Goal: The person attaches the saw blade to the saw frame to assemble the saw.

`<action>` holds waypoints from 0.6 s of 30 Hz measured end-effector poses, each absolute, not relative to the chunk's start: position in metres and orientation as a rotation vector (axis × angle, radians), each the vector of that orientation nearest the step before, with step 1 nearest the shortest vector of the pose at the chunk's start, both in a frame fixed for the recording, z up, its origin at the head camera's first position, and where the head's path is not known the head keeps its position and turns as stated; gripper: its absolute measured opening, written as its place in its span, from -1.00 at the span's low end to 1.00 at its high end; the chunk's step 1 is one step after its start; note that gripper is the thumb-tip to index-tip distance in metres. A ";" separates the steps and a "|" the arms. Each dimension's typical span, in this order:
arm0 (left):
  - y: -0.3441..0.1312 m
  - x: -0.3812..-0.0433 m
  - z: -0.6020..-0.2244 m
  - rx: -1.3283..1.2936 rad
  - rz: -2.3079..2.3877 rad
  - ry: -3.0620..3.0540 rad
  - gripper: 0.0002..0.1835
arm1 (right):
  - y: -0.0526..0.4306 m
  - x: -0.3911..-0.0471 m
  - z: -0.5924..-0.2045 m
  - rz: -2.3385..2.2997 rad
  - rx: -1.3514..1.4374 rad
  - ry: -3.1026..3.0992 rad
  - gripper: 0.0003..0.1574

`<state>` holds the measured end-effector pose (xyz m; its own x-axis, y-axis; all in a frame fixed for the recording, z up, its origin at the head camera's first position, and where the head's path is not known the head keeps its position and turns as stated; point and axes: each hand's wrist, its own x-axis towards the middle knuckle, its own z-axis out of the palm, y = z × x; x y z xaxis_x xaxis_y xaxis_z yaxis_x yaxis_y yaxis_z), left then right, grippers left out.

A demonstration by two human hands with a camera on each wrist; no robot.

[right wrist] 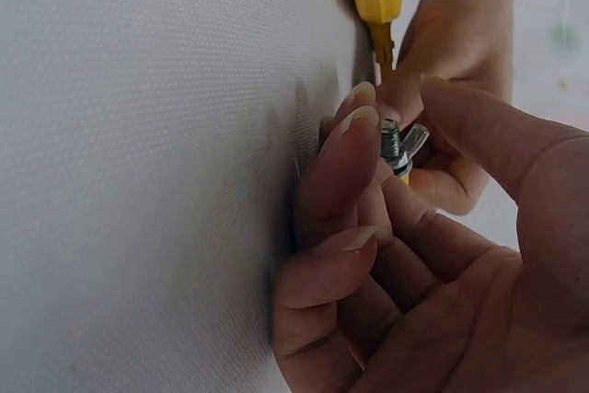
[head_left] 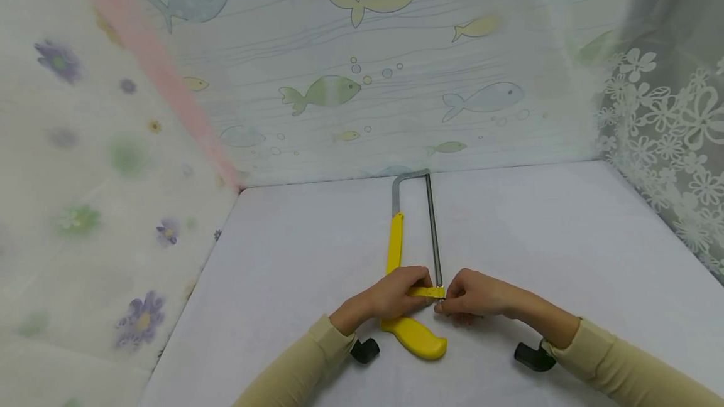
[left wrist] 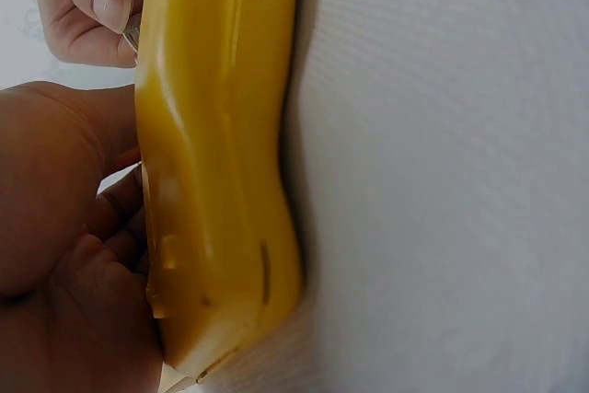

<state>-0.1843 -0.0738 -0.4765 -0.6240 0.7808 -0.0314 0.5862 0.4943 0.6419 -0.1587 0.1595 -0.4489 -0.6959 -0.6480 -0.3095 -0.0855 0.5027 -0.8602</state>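
Observation:
A hacksaw [head_left: 394, 240] with a grey metal front bow lies on the white table, its yellow handle [head_left: 420, 339] toward me. The long grey blade [head_left: 433, 231] runs along its right side to a yellow end piece [head_left: 427, 292]. My left hand [head_left: 396, 294] holds the hacksaw at that end piece, fingers curled about it. From the right, my right hand [head_left: 481, 294] has curled fingers and thumb around a small wing nut [right wrist: 416, 140] on a threaded bolt [right wrist: 390, 138]. In the left wrist view, the yellow handle [left wrist: 216, 181] hides part of both hands.
White cloth covers the table [head_left: 305, 231]. A fish-patterned curtain [head_left: 396, 68] hangs along the back edge, with a flowered curtain [head_left: 102, 206] at left and a lace one [head_left: 679, 143] at right. Black wrist mounts [head_left: 365, 350] sit under both sleeves.

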 end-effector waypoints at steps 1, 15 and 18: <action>-0.074 -0.184 -0.477 1.148 0.859 2.424 -0.89 | 0.160 -0.159 -0.449 -1.168 -0.601 2.127 -0.54; -0.073 -0.183 -0.474 1.123 0.866 2.421 -0.90 | 0.162 -0.159 -0.447 -1.140 -0.584 2.159 -0.58; -0.073 -0.183 -0.473 1.113 0.873 2.416 -0.90 | 0.164 -0.159 -0.447 -1.146 -0.581 2.157 -0.62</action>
